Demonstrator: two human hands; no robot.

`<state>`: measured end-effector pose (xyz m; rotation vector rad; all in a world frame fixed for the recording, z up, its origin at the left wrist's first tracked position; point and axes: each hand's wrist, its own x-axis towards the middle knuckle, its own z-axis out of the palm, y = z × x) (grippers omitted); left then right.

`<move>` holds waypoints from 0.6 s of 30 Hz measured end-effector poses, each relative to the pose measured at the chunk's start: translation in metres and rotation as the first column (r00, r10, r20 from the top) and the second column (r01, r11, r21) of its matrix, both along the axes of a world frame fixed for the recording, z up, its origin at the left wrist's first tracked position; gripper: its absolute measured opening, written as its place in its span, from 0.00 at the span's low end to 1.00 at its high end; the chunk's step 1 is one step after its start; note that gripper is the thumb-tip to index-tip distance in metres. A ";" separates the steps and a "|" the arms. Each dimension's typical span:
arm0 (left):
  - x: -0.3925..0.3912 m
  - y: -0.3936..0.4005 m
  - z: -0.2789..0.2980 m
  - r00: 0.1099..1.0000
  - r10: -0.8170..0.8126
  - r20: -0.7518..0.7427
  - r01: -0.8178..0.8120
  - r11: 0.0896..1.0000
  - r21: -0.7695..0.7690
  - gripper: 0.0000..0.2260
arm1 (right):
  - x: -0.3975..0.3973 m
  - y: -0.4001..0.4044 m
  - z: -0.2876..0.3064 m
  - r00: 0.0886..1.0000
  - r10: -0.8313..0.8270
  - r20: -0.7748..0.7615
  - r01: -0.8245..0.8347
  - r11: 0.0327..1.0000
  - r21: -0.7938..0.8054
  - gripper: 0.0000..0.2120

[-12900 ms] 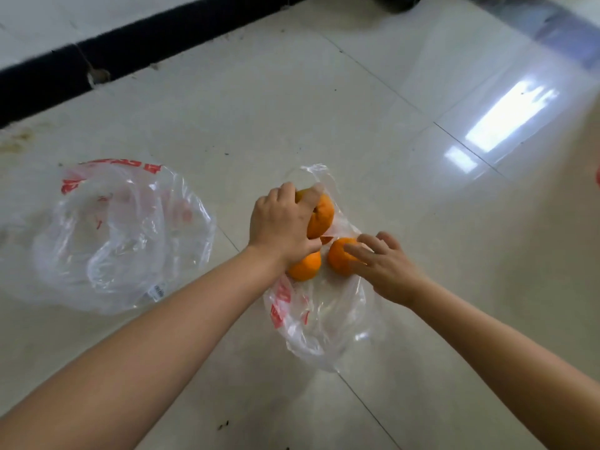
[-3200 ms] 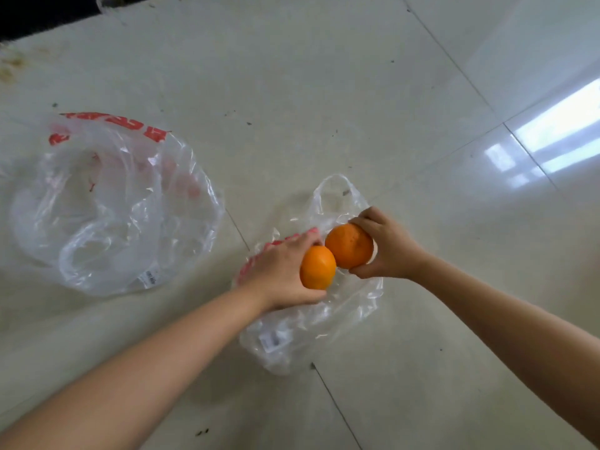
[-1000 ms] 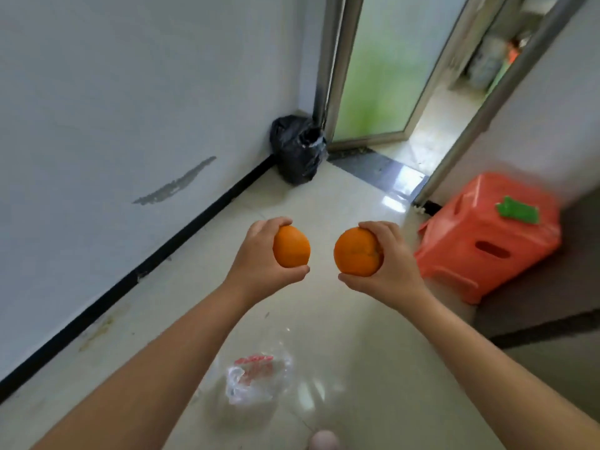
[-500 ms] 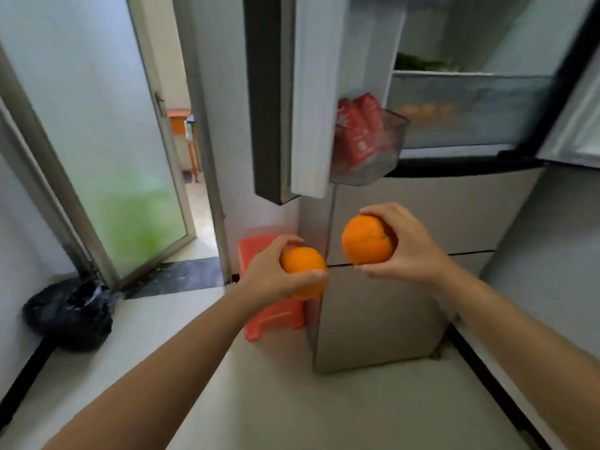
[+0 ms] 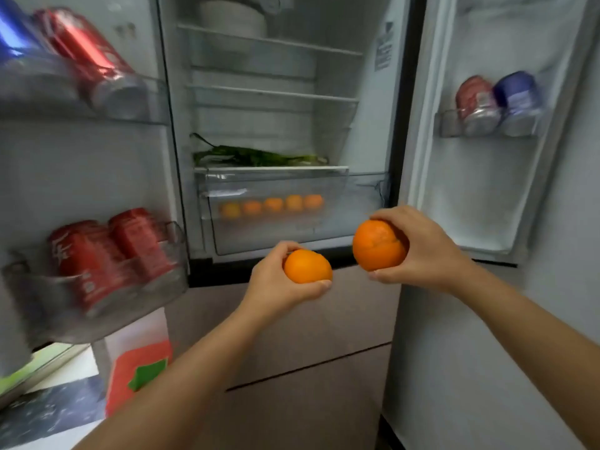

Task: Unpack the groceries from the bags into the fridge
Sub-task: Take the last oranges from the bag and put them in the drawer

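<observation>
both hands up in front of the open fridge (image 5: 383, 102), each wrapped round an orange. left hand (image 5: 276, 287) cups the smaller orange (image 5: 307, 266) from below, thumb under it & fingers curled over the top. right hand (image 5: 422, 248) grips the bigger orange (image 5: 378, 245) from its right side, fingers over the top, thumb beneath. the two oranges sit near each other w/ a gap between, right one a bit higher. just beyond the hands is the clear drawer (image 5: 276, 212), a row of oranges (image 5: 272, 206) showing thru its front, greens (image 5: 253, 155) lying on the shelf above it. higher up, glass shelves, a white bowl-like thing at the top, blurred. left of the left hand, the door bin holds red cans (image 5: 107, 254); more cans in the bin above, red & blue. right of the right hand, the other door has a red can (image 5: 475, 103) & a blue can (image 5: 518, 102) side by side. below the left arm, a red stool (image 5: 139, 375) w/ a green patch on the floor.
</observation>
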<state>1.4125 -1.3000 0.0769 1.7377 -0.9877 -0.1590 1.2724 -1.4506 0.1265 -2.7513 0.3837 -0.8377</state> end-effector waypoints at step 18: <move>0.240 -0.140 0.165 0.814 0.300 0.497 -0.528 0.739 0.419 0.26 | 0.283 -0.153 0.131 0.963 0.190 -0.189 -0.225 0.956 -0.186 0.32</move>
